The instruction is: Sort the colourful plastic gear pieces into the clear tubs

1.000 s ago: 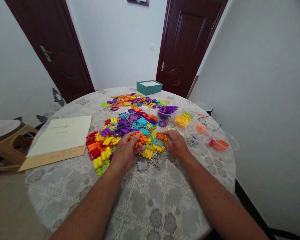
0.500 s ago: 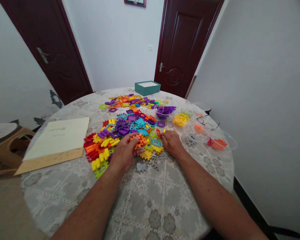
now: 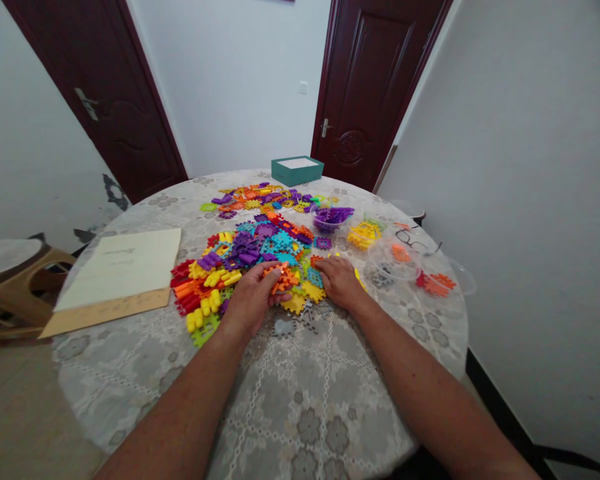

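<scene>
Nearby, bare cloth covers the bench [image 3: 280, 393], and a few grey pieces [image 3: 284, 327] lie flat at the edge of the toy heap [image 3: 247, 250]. Left hand [image 3: 253, 293]: grip closed around a small bunch of toothed orange pieces [image 3: 283, 279], thumb on top, held at the heap's near side. Right hand [image 3: 341, 281]: fingers bent, tips at a loose orange piece [image 3: 316, 261] on the heap's right flank; cannot tell whether they pinch it or merely touch.

Step in hand, by my reading: picking out orange pieces singly with the right while the left keeps the bunch. Next move calls for a fingertip pinch on the loose piece's edge, without dragging the blue piece [image 3: 314, 277] beside it, and a left grip slack enough to admit another.

Beyond: yellow pieces [image 3: 365, 233] to the right, then purple pieces [image 3: 333, 217] in a tub. Farthest, a green box [image 3: 297, 175].
</scene>
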`<state>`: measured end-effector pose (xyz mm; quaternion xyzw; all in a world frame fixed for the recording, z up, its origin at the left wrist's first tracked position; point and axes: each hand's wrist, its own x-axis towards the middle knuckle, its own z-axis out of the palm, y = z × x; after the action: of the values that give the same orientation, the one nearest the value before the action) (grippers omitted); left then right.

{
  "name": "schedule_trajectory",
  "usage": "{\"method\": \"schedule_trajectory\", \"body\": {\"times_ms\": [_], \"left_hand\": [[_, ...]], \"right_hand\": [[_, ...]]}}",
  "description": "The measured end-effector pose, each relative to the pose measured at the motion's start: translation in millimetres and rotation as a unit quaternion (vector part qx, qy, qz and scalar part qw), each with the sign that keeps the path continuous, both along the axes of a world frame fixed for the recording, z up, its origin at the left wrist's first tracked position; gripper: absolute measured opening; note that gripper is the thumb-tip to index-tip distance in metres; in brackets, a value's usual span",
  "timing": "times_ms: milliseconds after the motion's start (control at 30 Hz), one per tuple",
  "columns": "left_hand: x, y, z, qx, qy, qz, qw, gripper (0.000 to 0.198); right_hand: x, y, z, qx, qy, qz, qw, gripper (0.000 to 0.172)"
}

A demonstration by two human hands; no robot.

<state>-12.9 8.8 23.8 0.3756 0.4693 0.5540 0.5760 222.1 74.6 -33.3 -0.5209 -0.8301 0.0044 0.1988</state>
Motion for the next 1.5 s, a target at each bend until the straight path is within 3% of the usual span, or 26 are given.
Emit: {"method": "schedule_trajectory", "body": {"times_ms": [333,533,700,900,1100,1300,1500], "left_hand": [[-2,2,-3.0,-0.005,-0.006,0.006,1.0,0.033],[-1,1,-1.4,-0.006,0.006,0.005,1.0,0.032],[-1,0,-0.2,-0.004,0.011,0.005,1.0,0.032],[0,0,0.6,-0.012,0.018,0.004,1.0,0.032],[0,1,-0.8,-0.012,0.02,0.006,1.0,0.033],[0,0,-1.6,-0.013,0.028,-0.004,1.0,0.034],[-1,0,-2.1,-0.018,0.019,-0.005,1.0,0.037]], "right_hand": [[4,0,5.8,-0.003,-0.039,-0.016,0.999,0.032],[11,-5,5.5,-0.012,-0.025,0.001,1.0,0.042],[9,-7,13.9,-0.017,-0.035,-0.025,0.999,0.025],[8,-9,18.4,-0.011,-0.029,-0.023,0.999,0.025],[17,-7,15.8,-0.025,-0.038,0.001,0.999,0.039],[17,-5,18.5,-0.023,-0.091,-0.002,0.996,0.028],[12,-4,19.1,-0.022,-0.098,-0.011,0.995,0.03]]}}
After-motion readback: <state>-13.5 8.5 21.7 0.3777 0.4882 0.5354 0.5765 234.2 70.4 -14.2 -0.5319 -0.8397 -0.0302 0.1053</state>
